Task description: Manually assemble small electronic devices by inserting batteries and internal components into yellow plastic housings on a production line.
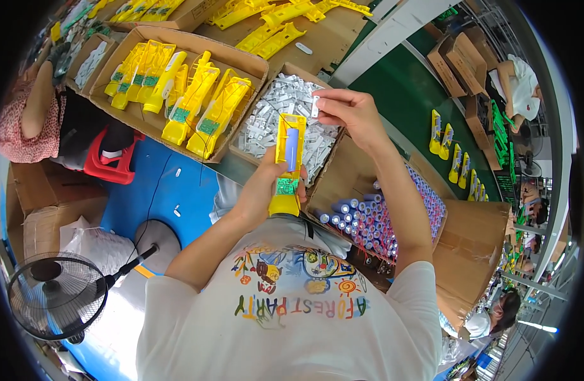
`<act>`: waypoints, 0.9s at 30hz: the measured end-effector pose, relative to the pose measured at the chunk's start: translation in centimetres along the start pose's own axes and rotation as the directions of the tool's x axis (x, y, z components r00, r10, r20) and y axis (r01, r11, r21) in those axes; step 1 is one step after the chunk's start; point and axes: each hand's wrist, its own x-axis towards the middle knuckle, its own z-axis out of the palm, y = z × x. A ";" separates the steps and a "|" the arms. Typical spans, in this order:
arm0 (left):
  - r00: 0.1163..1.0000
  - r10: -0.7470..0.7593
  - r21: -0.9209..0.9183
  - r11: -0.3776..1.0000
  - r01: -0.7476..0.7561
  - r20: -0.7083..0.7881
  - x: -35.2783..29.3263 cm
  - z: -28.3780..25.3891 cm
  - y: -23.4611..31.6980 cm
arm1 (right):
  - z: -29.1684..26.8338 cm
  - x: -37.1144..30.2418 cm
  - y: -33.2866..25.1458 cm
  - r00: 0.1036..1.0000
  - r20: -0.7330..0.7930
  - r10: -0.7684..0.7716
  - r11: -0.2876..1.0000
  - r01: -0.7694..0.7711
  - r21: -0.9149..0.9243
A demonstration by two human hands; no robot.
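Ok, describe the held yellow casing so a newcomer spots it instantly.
Find the box of white pieces, upper centre. By its near edge, the left hand holds the yellow casing; unlike casings boxed at left, it carries a purple cylinder.

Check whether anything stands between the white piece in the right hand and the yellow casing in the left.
Nothing visible does. The white piece in the right hand is beside the far end of the yellow casing; only loose white pieces show behind the gap, apparently lower down.
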 end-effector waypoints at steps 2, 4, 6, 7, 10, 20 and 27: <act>1.000 0.023 0.074 0.997 -0.023 -0.005 0.2 0.1 -0.4 | 0.1 -0.6 0.1 0.998 0.028 0.056 0.994 -0.058 0.087; 0.999 0.040 0.149 0.988 -0.039 -0.004 0.2 0.2 -0.4 | 0.5 -1.4 0.4 0.995 0.058 -0.082 0.986 0.090 -0.139; 0.996 0.072 0.333 0.939 -0.083 0.046 0.1 0.2 -0.4 | 0.9 -2.3 0.3 0.983 0.047 -0.177 0.927 0.183 -0.329; 0.996 0.072 0.333 0.939 -0.083 0.045 0.1 0.2 -0.5 | 0.7 -2.5 0.4 0.977 0.087 -0.192 0.920 0.210 -0.330; 0.993 0.108 0.372 0.920 -0.120 0.054 0.3 0.2 -0.5 | 0.4 -2.9 0.5 0.980 0.140 -0.144 0.944 0.178 -0.277; 0.958 0.091 0.286 0.943 -0.170 0.271 1.2 1.3 -1.4 | -0.6 -4.1 0.2 0.968 0.168 -0.189 0.947 0.225 -0.230; 0.624 0.779 0.969 -0.199 0.143 0.068 -1.4 -4.0 15.2 | -34.4 6.2 5.6 0.692 -0.393 -0.605 0.451 -0.109 -0.886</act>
